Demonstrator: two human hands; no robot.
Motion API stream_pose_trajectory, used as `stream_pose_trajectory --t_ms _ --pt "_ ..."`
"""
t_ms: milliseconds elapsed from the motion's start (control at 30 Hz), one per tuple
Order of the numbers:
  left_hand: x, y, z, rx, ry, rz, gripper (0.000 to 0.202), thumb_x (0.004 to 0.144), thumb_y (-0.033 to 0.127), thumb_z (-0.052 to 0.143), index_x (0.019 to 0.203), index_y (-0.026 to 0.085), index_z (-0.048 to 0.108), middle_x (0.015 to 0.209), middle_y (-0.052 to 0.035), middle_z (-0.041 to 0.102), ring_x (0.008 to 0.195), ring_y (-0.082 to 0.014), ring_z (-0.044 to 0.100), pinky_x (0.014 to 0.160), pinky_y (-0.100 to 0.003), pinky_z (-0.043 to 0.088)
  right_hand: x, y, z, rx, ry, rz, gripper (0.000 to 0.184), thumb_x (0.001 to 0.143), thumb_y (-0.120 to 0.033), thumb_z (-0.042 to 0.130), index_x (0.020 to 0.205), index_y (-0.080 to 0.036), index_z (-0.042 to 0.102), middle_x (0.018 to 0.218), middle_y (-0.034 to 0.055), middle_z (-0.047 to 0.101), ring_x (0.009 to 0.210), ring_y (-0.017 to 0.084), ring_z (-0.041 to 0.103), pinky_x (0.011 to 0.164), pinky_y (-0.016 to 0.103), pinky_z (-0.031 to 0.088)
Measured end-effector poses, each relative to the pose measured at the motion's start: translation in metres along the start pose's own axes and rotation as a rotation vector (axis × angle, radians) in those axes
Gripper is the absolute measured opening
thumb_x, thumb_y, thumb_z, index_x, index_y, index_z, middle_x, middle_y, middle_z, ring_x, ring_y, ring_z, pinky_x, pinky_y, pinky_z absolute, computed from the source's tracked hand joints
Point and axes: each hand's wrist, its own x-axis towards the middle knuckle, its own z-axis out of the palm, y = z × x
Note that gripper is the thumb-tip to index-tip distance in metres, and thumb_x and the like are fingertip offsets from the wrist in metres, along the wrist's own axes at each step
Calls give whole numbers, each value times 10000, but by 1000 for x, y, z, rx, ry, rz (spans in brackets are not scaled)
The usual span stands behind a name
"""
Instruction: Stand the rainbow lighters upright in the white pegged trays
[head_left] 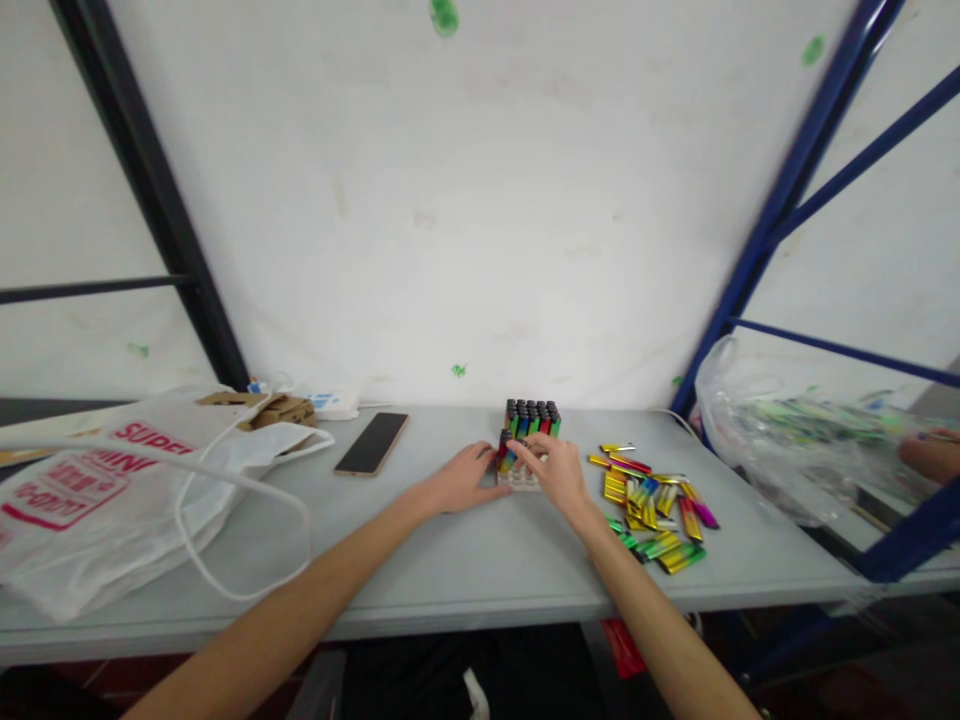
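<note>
A pale tray point(523, 481) with round holes stands on the grey table, its back filled by rows of upright lighters point(532, 413) with black tops. My left hand point(466, 478) rests at the tray's left front corner, thumb stretched out along its front edge and fingers apart. Over the front rows, my right hand point(556, 470) has thumb and fingers pinched on a lighter point(513, 462) at the tray's left side; the fingers cover part of it. Right of that hand lies a loose heap of shiny coloured lighters point(651, 505), mostly gold, green and red.
A dark-screened phone point(373, 444) lies left of the tray. Farther left are a white plastic bag point(142, 490), a white cable point(304, 520) and cardboard point(281, 410). On the right, a clear plastic bag point(772, 450) sits by a blue frame post point(750, 260); another person's hand point(932, 455) shows beyond.
</note>
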Motion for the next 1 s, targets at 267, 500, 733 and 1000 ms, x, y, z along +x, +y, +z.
stream_pose_trajectory --t_ms 267,500,733,1000 --pt "-1 1 -1 7 -15 3 526 951 603 654 1271 188 604 1275 -158 622 1187 -334 605 1091 -474 494 4 4 -3 -137 -188 -21 397 1018 -503 582 913 -166 764 745 81 793 631 212 715 621 273 494" --pt "-1 3 -2 -7 -10 -3 487 947 559 677 1255 187 612 1256 -149 620 1181 -331 607 1097 -468 485 2 5 -2 -197 -242 -64 387 1030 -503 589 1021 -160 767 717 71 778 645 204 723 643 254 472" --pt "1 5 -3 2 -14 17 456 955 548 676 1217 178 628 1203 -141 626 1147 -315 614 1077 -451 498 -2 -9 2 -602 -186 8 437 1034 -550 555 1163 -191 766 885 152 802 871 293 769 718 306 493" --pt "0 6 -4 -37 -5 22 479 960 583 665 1218 181 626 1215 -145 624 1152 -324 620 1078 -484 501 -9 -20 13 -732 -206 93 472 1045 -535 526 1296 -175 701 964 207 786 892 315 765 738 338 526"
